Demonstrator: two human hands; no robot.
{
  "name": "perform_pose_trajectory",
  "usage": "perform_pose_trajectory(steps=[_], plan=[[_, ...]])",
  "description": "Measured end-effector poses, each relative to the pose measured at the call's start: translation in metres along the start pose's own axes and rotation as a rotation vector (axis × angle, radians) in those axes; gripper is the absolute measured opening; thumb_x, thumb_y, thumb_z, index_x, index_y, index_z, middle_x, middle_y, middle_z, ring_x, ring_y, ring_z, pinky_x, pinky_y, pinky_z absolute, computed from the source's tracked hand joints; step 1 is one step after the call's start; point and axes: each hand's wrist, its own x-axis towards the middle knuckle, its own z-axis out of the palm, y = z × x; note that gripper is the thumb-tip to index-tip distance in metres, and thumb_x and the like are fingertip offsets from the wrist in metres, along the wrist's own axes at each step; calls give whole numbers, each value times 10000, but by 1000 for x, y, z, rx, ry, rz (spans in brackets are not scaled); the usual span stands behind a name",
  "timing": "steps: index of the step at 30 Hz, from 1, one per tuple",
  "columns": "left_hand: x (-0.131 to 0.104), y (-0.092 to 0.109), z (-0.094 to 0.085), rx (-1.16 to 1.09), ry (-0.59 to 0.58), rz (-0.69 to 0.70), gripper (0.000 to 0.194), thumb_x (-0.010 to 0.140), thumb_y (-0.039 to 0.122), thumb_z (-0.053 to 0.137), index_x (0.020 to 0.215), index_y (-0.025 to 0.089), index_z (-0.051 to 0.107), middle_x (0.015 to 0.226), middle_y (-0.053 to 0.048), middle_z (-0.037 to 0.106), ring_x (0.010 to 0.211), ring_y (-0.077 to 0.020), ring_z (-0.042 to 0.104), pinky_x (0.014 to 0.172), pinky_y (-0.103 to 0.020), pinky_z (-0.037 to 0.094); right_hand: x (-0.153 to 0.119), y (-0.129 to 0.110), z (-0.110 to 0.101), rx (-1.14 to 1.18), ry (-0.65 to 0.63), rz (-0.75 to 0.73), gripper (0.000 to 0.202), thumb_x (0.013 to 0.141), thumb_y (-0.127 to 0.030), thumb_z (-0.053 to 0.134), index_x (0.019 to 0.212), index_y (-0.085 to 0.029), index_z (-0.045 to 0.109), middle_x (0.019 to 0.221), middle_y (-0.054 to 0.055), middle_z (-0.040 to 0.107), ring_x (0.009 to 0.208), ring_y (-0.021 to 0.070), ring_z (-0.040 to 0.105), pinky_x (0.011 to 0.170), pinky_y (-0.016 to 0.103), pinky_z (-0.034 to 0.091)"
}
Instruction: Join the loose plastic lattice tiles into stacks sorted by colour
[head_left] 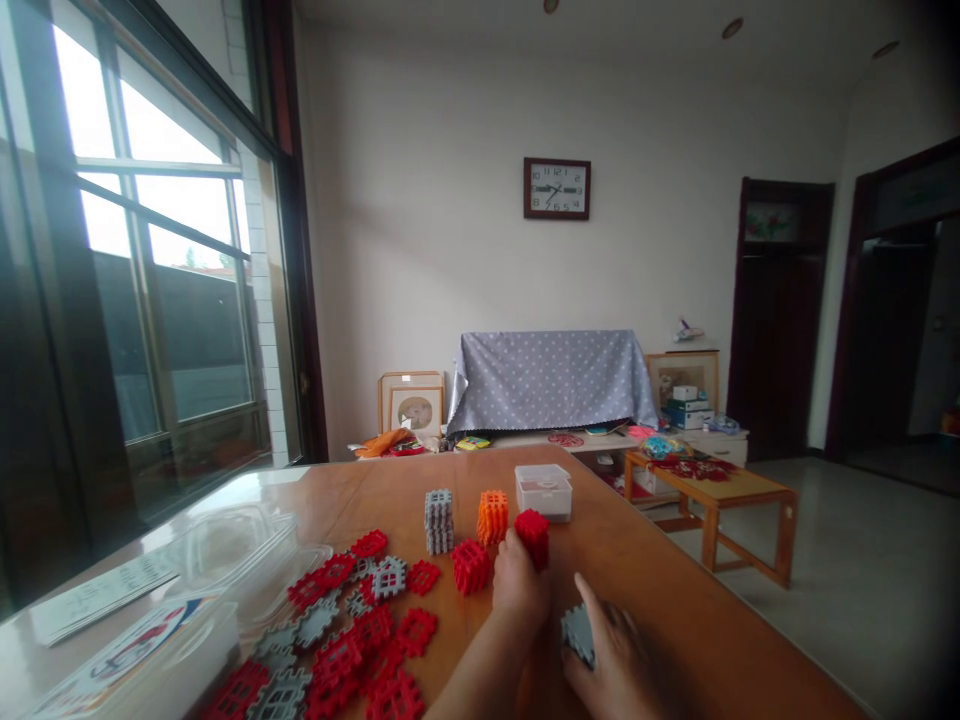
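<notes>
My left hand (523,590) reaches forward over the table, its fingers closed on a stack of red interlocking plastic tiles (532,538). A second red stack (471,567) stands just left of it. Nearer to me, my right hand (615,660) grips a grey interlocking tile piece (577,634) between thumb and fingers, with the index finger raised; how many tiles it holds is unclear. Beyond the left hand stand an orange stack (493,517) and a taller grey stack (439,521). Loose red tiles (337,658) and grey tiles (317,621) lie scattered to the left.
A small clear plastic box (544,493) sits behind the stacks. Larger clear containers (142,665) and a printed paper (105,590) occupy the left side of the wooden table (660,600). A low wooden bench (712,490) stands on the floor beyond the right edge.
</notes>
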Motion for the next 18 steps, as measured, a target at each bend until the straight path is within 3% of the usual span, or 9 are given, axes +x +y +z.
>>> perform_pose_trajectory(steps=[4, 7, 13, 18], plan=[[-36, -4, -26, 122, -66, 160, 400, 744, 254, 682, 1133, 182, 620, 1193, -134, 657, 1122, -302, 602, 967, -379, 454, -2, 1, -1, 4, 29, -31, 719, 820, -251, 556, 1517, -190, 390, 1233, 138, 658, 1157, 317, 609, 954, 410, 476], [-71, -16, -58, 234, -95, 283, 376, 755, 329, 679, 1115, 223, 664, 1149, -111, 684, 1106, -323, 591, 978, -419, 433, -2, -2, -6, -6, 28, -28, 720, 823, -254, 565, 1517, -187, 383, 1241, 140, 655, 1159, 318, 608, 963, 415, 468], [-135, -56, -123, 389, -113, 324, 434, 763, 386, 668, 1188, 294, 665, 1155, -94, 686, 1149, -345, 543, 975, -474, 382, -8, -18, -12, -111, 44, 9, 654, 845, -269, 551, 1472, -123, 439, 1179, 174, 672, 1144, 345, 607, 966, 438, 454], [-160, -85, -151, 424, -70, 289, 281, 770, 394, 671, 1032, 292, 690, 1137, -76, 681, 1124, -317, 544, 995, -446, 346, -20, -55, -2, -151, 51, -2, 656, 838, -274, 570, 1467, -131, 455, 1175, 178, 677, 1141, 353, 606, 952, 436, 453]])
